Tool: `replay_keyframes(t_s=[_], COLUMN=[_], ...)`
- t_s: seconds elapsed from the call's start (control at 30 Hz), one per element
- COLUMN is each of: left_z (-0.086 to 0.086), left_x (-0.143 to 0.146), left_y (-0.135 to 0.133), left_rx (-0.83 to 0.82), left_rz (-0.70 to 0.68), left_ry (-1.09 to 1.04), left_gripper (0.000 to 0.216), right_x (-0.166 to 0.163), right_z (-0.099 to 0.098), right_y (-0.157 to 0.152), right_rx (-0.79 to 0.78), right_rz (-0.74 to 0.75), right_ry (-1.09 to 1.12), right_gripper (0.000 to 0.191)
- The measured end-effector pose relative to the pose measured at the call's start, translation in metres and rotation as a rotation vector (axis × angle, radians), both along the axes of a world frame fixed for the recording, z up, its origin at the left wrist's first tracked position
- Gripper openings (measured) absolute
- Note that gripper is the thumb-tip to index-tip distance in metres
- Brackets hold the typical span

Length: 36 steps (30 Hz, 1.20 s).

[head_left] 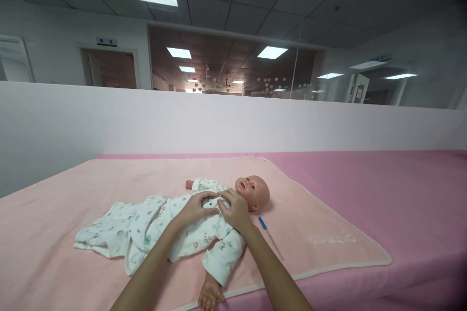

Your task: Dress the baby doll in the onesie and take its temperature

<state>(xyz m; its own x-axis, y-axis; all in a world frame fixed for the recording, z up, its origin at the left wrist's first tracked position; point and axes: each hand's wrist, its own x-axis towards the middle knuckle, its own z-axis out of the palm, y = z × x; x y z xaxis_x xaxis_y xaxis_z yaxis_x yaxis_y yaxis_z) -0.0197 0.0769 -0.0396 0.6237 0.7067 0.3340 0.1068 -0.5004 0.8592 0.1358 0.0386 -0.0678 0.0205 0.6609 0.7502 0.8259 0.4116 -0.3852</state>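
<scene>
Nearest the lens, 2 bare forearms are reaching in from the bottom edge of the head view, and 1 small bare hand of a baby doll [253, 192] is lying between them at the blanket's edge. The left hand [195, 208] and the right hand [236, 210] are resting side by side on the doll's chest, almost touching each other. Both are curled narrow, with fingertips pinching the front of the white printed romper [153, 223] just below the collar.

The doll is lying on its back with its head pointing right, and the leg end of the romper is trailing flat to the left. It is lying on a peach blanket [91, 189] that is covering part of a pink-sheeted table [394, 189]. A thin pen-like stick [272, 239] with a blue end is lying on the blanket just beside the doll's head, near the right wrist but not touching it. Behind the table a low white partition [219, 116] is running across, with a glass wall [226, 68] above it.
</scene>
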Motion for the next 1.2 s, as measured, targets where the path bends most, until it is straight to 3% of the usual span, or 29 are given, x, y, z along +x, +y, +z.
replay_keyframes(t_s=[0.2, 0.43, 0.73, 1.2], left_z=[-0.0067, -0.0047, -0.0112, -0.0079], left_x=[-0.0045, -0.0071, -0.0039, -0.0036], left_y=[0.0062, 0.0012, 0.0065, 0.0035], left_rx=[-0.052, -0.02, 0.022, 0.007], left_rz=[0.078, 0.132, 0.123, 0.11], left_ry=[-0.081, -0.046, -0.091, -0.104], left_gripper=[0.043, 0.038, 0.034, 0.026], right_x=[-0.0016, -0.0016, -0.002, -0.0016], right_z=[0.0013, 0.001, -0.0011, -0.0012], right_y=[-0.0016, 0.0004, 0.0016, 0.0026], right_rx=[-0.031, 0.024, 0.018, 0.027], right_rz=[-0.047, -0.061, -0.104, -0.12], right_ry=[-0.01, 0.007, -0.022, -0.041], right_gripper=[0.006, 0.007, 0.011, 0.013])
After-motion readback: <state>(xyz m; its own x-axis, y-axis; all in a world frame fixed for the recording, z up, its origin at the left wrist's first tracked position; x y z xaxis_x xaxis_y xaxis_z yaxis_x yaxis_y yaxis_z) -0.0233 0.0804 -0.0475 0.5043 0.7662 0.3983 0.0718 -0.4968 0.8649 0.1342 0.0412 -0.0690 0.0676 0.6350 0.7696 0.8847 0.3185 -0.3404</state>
